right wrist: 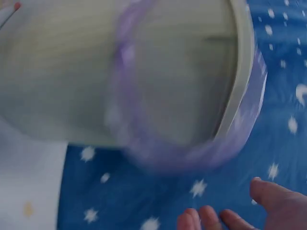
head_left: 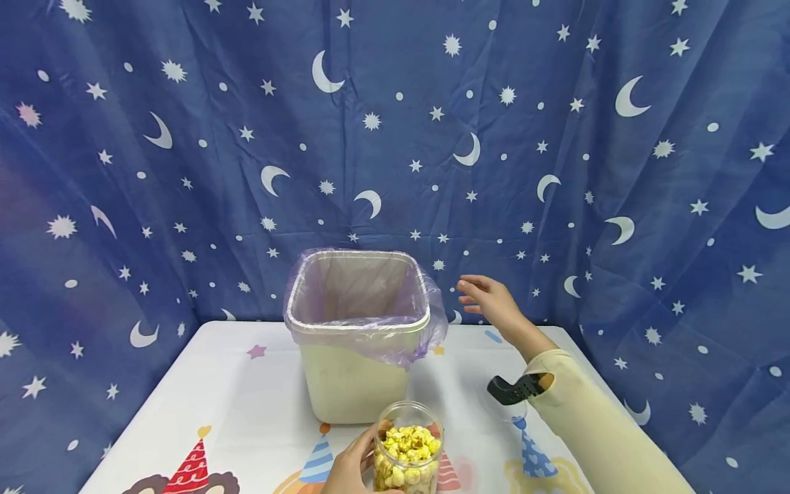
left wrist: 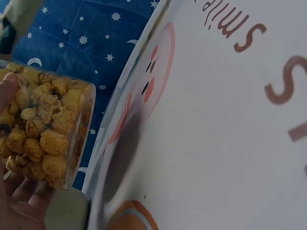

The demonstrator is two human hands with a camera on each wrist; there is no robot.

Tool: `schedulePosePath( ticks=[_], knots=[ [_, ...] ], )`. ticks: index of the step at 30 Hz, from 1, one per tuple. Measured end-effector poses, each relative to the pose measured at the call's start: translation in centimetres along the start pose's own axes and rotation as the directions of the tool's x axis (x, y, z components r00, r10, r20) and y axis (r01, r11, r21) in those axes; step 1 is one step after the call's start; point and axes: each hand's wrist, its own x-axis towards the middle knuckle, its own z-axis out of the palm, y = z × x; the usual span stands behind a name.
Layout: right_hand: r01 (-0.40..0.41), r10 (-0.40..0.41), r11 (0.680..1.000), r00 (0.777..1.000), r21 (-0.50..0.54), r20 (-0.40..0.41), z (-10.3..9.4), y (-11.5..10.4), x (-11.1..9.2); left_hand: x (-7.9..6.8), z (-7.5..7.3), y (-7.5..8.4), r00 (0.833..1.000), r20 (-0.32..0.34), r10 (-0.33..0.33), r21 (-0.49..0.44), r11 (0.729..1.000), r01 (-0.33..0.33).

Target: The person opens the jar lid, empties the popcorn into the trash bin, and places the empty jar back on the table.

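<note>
My left hand grips a clear round jar of yellow popcorn at the table's front. No lid covers the jar in the head view. Its base is off the table in the left wrist view, where thumb and fingers wrap its side. To the right of a pale bin, my right hand hovers in the air with fingers extended, holding nothing. A thin purple bag lines the bin and folds over its rim. The right hand is apart from the bag.
A white tablecloth with party-hat prints covers the table. Behind it hangs a dark blue curtain with white moons and stars. A black wrist device sits at the right sleeve.
</note>
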Motion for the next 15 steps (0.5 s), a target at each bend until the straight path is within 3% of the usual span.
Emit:
schedulePosePath(
  ticks=[6, 10, 15],
  knots=[
    [-0.054, 0.052, 0.998, 0.995, 0.022, 0.08, 2.7, -4.8, 1.5, -0.1, -0.3, -0.1, 1.0, -0.009, -0.022, 0.006, 1.0, 0.022],
    [-0.098, 0.097, 0.995, 0.992, 0.008, 0.082, 4.0, -5.9, 2.0, -0.1, -0.4, -0.3, 1.0, 0.003, -0.027, -0.002, 1.0, 0.027],
    [-0.126, 0.124, 0.992, 0.987, 0.014, 0.105, 4.7, -6.1, 2.1, -0.2, -0.3, -0.5, 1.0, 0.009, 0.017, 0.008, 1.0, -0.017]
  ],
)
